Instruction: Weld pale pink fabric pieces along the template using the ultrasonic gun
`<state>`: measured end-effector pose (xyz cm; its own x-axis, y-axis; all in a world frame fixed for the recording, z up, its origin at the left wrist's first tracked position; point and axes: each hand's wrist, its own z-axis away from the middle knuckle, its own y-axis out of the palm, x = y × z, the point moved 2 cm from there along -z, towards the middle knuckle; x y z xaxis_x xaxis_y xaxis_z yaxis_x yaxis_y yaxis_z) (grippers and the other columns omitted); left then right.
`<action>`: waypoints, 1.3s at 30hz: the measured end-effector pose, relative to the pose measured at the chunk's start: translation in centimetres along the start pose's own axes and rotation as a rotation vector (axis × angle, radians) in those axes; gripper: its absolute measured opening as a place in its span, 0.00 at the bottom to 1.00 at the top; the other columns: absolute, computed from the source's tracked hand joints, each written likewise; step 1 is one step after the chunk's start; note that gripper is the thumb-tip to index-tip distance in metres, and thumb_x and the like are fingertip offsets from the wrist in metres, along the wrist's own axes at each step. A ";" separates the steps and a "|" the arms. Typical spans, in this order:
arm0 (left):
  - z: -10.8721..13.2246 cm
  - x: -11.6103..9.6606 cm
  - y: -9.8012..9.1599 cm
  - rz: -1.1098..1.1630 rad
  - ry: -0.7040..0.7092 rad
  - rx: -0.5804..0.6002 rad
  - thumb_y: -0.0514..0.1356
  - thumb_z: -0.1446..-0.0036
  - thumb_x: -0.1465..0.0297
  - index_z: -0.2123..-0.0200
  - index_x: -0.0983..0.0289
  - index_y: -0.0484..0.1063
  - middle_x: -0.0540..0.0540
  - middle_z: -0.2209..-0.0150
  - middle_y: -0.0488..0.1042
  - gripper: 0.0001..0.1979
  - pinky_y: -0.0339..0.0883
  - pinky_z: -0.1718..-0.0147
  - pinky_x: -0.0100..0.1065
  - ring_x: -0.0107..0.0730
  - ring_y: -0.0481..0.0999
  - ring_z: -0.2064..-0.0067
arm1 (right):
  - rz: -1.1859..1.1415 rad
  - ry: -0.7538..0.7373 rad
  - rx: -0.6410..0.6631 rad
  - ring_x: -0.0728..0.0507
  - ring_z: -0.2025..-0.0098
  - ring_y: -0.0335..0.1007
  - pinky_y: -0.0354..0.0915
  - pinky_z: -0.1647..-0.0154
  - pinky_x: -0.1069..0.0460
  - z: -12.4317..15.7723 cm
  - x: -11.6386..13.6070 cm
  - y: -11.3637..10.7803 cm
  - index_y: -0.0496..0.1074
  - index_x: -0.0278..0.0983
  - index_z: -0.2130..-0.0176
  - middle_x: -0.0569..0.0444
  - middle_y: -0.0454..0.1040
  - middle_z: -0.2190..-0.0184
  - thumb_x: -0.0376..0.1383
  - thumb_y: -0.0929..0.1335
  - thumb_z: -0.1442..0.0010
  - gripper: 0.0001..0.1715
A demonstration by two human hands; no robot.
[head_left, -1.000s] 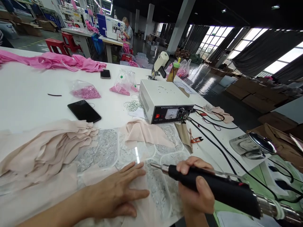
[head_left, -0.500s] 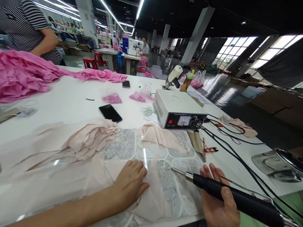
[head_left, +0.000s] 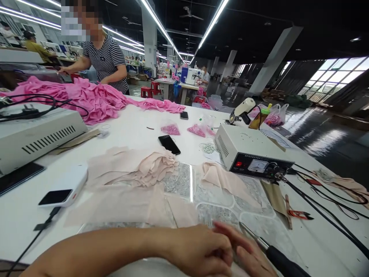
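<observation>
At the bottom centre my left hand (head_left: pixel 201 248) has its fingers curled; whatever is in them is hidden, though a little pale fabric shows below. Against it my right hand (head_left: pixel 249 254) reaches over from the right, its fingers partly overlapped. A black-handled tool with a narrow metal tip (head_left: pixel 284 261) runs along the outer side of the right hand; whether the hand grips it I cannot tell. Beyond my hands lies a flat piece of pale pink fabric (head_left: pixel 178 209) on a patterned clear mat (head_left: pixel 180 181). Behind it rests a layered stack of the same fabric (head_left: pixel 152 169).
A control box (head_left: pixel 256 146) with a lit red switch stands at the right, cables trailing from it. Orange-handled snips (head_left: pixel 300 214) lie nearby. A phone (head_left: pixel 169 145), a white device (head_left: pixel 65 186), another box (head_left: pixel 37 134) and heaped pink fabric (head_left: pixel 95 98) are left and behind. A person (head_left: pixel 106 61) stands there.
My view has swung left, bringing the second box and white device in. My left hand has come off the fabric on the mat and met my right hand, which turned inward.
</observation>
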<state>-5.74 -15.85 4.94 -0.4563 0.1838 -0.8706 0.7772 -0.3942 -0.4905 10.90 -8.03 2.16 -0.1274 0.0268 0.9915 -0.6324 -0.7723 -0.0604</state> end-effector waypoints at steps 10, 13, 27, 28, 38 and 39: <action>8.5 0.3 -5.0 0.060 -0.153 -0.179 0.65 0.46 0.71 0.49 0.59 0.73 0.45 0.73 0.66 0.20 0.59 0.72 0.25 0.26 0.66 0.71 | -0.054 0.225 0.461 0.56 0.84 0.43 0.41 0.82 0.56 -2.8 1.7 5.2 0.77 0.34 0.69 0.65 0.54 0.86 0.53 0.76 0.52 0.25; 11.3 1.2 -7.4 -0.105 -0.229 -0.168 0.64 0.46 0.70 0.59 0.61 0.79 0.48 0.71 0.72 0.09 0.59 0.71 0.26 0.29 0.70 0.69 | 0.061 0.186 0.503 0.55 0.81 0.46 0.42 0.81 0.55 -5.0 4.0 6.1 0.78 0.34 0.69 0.65 0.57 0.84 0.50 0.76 0.50 0.21; 21.5 4.9 -13.0 -0.292 -0.327 -0.483 0.54 0.36 0.56 0.71 0.62 0.69 0.49 0.73 0.70 0.18 0.58 0.72 0.26 0.29 0.67 0.71 | 0.073 0.238 0.635 0.57 0.85 0.38 0.37 0.84 0.55 -12.5 4.3 12.1 0.63 0.38 0.81 0.68 0.50 0.87 0.56 0.75 0.56 0.29; 21.8 5.2 -13.2 -0.308 -0.325 -0.474 0.54 0.36 0.56 0.71 0.62 0.69 0.48 0.74 0.70 0.18 0.57 0.74 0.26 0.29 0.66 0.72 | 0.086 0.207 0.630 0.56 0.85 0.40 0.39 0.85 0.56 -12.7 4.3 12.3 0.66 0.37 0.79 0.67 0.52 0.87 0.55 0.76 0.57 0.27; 23.7 8.6 -16.6 -0.609 -0.225 -0.633 0.53 0.34 0.61 0.61 0.63 0.75 0.50 0.66 0.71 0.15 0.58 0.64 0.28 0.31 0.69 0.65 | 0.352 -0.546 0.139 0.44 0.62 0.70 0.67 0.65 0.49 -15.4 5.4 11.9 0.76 0.40 0.64 0.51 0.74 0.64 0.35 0.68 0.42 0.06; 24.0 9.1 -15.9 -0.665 -0.184 -0.610 0.51 0.33 0.64 0.60 0.62 0.75 0.50 0.66 0.70 0.15 0.58 0.63 0.28 0.31 0.69 0.64 | 0.402 -0.623 0.142 0.44 0.60 0.71 0.68 0.62 0.48 -15.1 4.8 12.0 0.76 0.41 0.64 0.50 0.75 0.62 0.33 0.68 0.44 0.07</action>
<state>-32.67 -29.45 5.72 -0.9119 0.0359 -0.4088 0.4006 0.2938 -0.8679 -8.83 -7.56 4.48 0.1553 -0.6055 0.7805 -0.5183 -0.7226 -0.4575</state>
